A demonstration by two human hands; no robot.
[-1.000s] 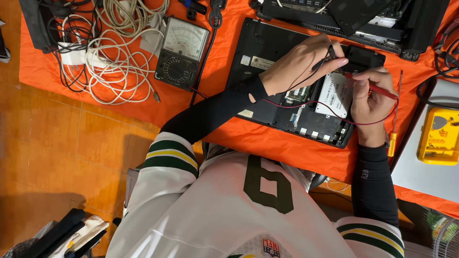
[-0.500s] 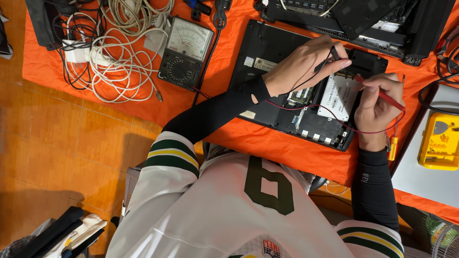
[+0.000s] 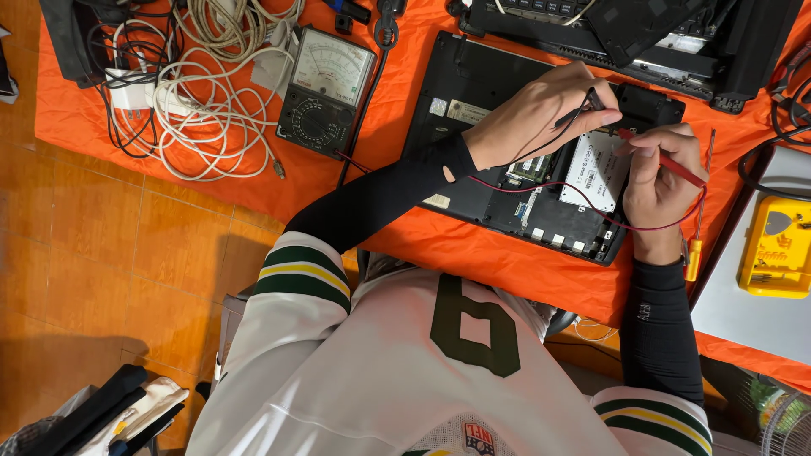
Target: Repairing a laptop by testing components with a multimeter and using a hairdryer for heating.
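The left hand (image 3: 532,118) pinches a black probe (image 3: 583,105) between fingers and thumb, its tip down on the opened laptop (image 3: 473,93). The right hand (image 3: 663,169) has its grip closed on a red probe (image 3: 667,160), tip touching near the silver drive (image 3: 596,169) in the laptop's bay. Red and black leads run back across the orange table (image 3: 473,253) to the analog meter (image 3: 325,89). A yellow meter (image 3: 777,245) lies well apart to the right, white cables (image 3: 211,93) to the left.

White label (image 3: 593,171) inside laptop (image 3: 473,93)
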